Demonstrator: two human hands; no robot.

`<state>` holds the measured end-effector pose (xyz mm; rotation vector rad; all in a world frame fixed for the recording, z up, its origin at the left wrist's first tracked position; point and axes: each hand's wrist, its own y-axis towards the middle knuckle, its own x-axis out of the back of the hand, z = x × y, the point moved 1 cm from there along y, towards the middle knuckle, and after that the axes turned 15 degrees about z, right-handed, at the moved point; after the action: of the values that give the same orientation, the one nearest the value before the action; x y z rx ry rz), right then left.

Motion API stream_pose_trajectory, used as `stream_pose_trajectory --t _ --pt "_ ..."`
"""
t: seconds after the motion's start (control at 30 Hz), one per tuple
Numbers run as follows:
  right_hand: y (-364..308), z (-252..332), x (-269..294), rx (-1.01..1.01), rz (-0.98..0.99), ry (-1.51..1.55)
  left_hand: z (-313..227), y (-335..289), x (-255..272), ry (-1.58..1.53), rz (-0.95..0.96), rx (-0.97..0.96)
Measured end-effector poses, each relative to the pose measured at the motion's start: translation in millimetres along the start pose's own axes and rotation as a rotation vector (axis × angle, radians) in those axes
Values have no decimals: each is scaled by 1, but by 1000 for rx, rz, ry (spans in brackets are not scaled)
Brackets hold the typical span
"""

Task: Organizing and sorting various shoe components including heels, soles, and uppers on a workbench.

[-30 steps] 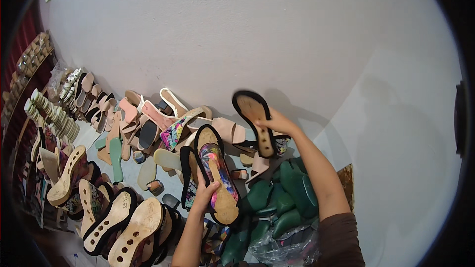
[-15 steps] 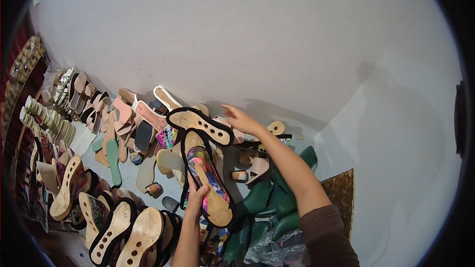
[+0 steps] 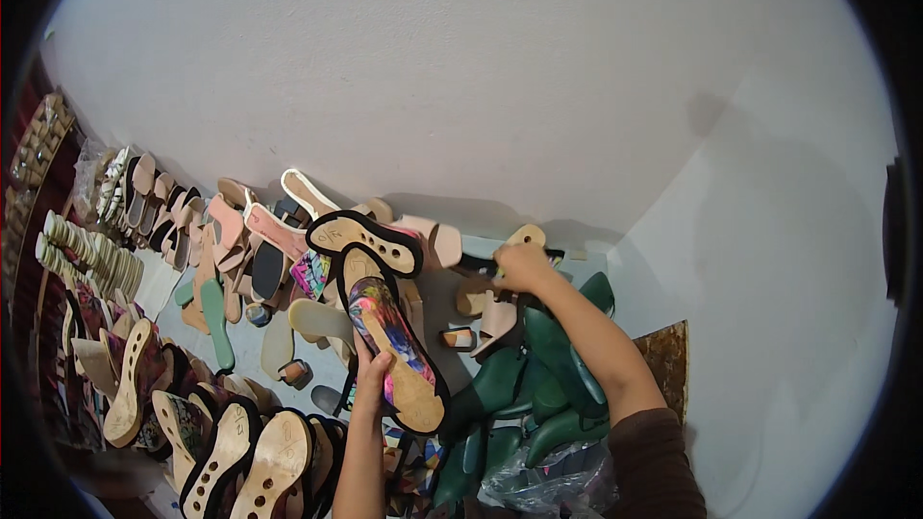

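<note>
My left hand grips a wedge sandal with a multicoloured patterned strap, a tan footbed and a black edge, its heel end toward me. Across its far end lies a black-edged sole with a row of holes. Farther right, my right hand is closed around a dark-edged sandal low by the wall; the hand covers most of it. Just nearer than that hand lies a beige sandal beside a block heel.
Green shoe lasts are heaped at the right, with clear plastic nearer. Several wooden soles with holes crowd the lower left. Pink and beige sandals lie along the wall. A brown board leans at right.
My right hand has come down and right from above the pile and closed on the dark-edged sandal. My left hand still holds the patterned sandal, shifted slightly left with the view.
</note>
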<state>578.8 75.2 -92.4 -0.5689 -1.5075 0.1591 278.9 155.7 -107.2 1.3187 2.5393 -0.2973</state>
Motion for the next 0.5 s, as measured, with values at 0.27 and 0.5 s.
stream_pose_trajectory --t 0.27,0.5 --pt "-6 13 107 -57 -491 335 11 -6 23 -78 -44 -76" --pt "68 54 121 147 -729 962 12 4 27 -121 -118 -170"
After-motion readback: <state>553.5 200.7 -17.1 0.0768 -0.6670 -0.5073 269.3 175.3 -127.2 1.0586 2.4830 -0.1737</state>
